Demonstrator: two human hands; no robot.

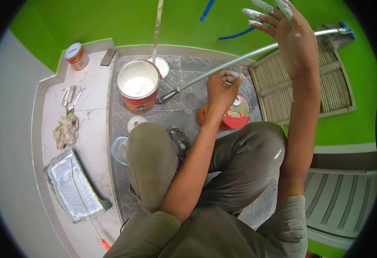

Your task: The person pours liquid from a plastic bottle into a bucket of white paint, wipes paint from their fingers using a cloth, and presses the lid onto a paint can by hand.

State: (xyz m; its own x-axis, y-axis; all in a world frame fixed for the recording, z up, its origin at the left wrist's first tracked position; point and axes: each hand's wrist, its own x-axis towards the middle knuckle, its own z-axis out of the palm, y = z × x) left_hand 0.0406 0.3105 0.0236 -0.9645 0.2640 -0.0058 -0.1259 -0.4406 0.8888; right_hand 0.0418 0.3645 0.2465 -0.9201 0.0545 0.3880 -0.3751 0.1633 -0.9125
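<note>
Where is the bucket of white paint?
In the head view, the bucket stands on the grey tiled floor, left of the left hand, beside the pole grip.

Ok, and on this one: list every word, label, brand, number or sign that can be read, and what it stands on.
No text is legible.
Bucket: print on its red-orange side, too blurred to read.
Small can: white-and-orange label, too small to read.
Red can: no legible lettering on the part that shows.
</note>
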